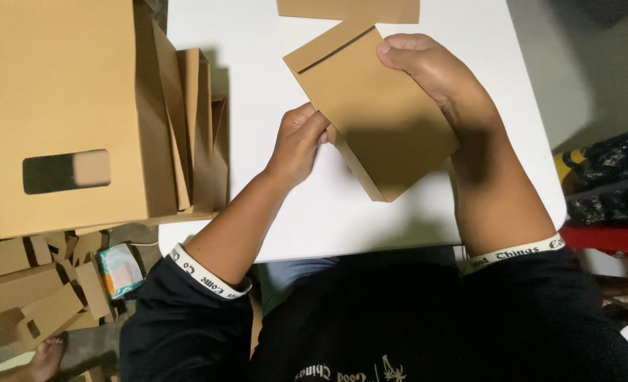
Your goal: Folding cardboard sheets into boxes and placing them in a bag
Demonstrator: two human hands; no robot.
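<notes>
White table (413, 219) – brown paper bags (200, 134) standing at its left edge

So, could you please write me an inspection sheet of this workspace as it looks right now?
Surface: white table, mostly bare.
Job's things: flat brown paper bag, held above the table, tilted.
Clutter: finished brown paper bags with cut-out handle at the table's left; folded cardboard pieces and a small wipes packet on the floor; another brown sheet at the far edge.
Grippers: left hand pinches the bag's left edge; right hand grips its top right.
Cables: nothing seen.
Surroundings: dark bundles at right; a bare foot at lower left.
</notes>
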